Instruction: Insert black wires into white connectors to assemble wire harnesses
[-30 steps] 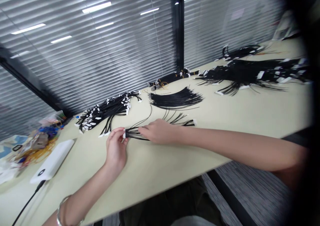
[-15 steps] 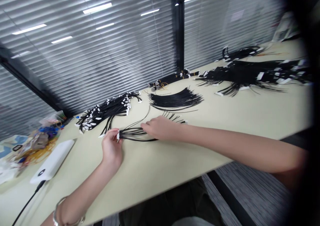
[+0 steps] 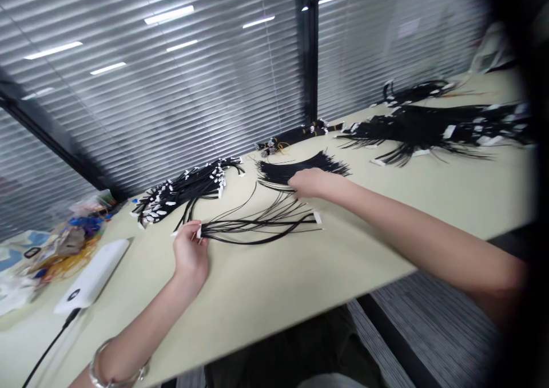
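Note:
My left hand [image 3: 191,253] pinches the white connector [image 3: 199,231] at the left end of a wire harness [image 3: 253,225]. Its black wires fan out to the right over the table, and some end at a second white connector [image 3: 317,217]. My right hand [image 3: 309,183] is closed at the front edge of a pile of loose black wires [image 3: 278,170]; its fingertips are too small and hidden to show what they hold. Left of that pile lies a heap of black cables with white connectors [image 3: 184,187].
A white power bank [image 3: 92,276] with a black cable lies at the left, beside bags and yellow wires [image 3: 71,262]. More black harnesses [image 3: 424,127] cover the right back of the pale table [image 3: 257,279]. Blinds stand behind it.
My right hand has moved from the middle of the harness up and right to the loose wire pile, uncovering the harness's right part. My left hand still grips the connector.

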{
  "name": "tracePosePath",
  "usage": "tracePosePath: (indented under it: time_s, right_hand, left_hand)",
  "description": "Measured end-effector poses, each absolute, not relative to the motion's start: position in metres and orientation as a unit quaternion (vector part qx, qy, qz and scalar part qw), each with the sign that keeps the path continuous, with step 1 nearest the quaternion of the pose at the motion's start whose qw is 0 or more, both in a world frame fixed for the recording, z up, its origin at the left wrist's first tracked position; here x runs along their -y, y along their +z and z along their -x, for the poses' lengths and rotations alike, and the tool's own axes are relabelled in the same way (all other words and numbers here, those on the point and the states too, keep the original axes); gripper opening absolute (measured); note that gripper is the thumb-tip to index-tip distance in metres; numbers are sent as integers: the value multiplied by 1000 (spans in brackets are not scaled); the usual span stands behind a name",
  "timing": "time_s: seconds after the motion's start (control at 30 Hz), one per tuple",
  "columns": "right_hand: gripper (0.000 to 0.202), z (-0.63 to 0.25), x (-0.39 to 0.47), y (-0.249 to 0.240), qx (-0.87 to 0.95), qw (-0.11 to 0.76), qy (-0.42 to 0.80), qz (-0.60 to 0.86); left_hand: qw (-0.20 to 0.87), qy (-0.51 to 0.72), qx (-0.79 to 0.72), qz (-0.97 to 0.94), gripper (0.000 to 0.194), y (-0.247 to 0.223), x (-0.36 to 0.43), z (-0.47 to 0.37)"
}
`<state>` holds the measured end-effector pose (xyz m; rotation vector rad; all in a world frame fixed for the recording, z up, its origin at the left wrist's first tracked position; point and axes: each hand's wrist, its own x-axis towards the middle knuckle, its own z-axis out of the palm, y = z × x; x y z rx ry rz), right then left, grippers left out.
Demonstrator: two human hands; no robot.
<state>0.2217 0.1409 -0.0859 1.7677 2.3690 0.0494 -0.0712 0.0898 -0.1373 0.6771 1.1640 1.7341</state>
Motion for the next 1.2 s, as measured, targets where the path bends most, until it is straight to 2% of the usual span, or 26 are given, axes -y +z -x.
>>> tracePosePath:
  time_s: [0.33,0.83,1.2]
  right_hand:
    - [27,-233,-152,-92,-795,102,-18,-597]
    - [43,-233,-150,-93,-793,75,-55,-602]
    - [53,-234,-154,-96,-792,88,-63,-601]
  left_hand:
    - [453,707,-471,-271,13,-137,-91,72]
    - [453,712,-461,-275,12,-138,-93,74]
    - [447,713,-461,-280,11,-139,-93,73]
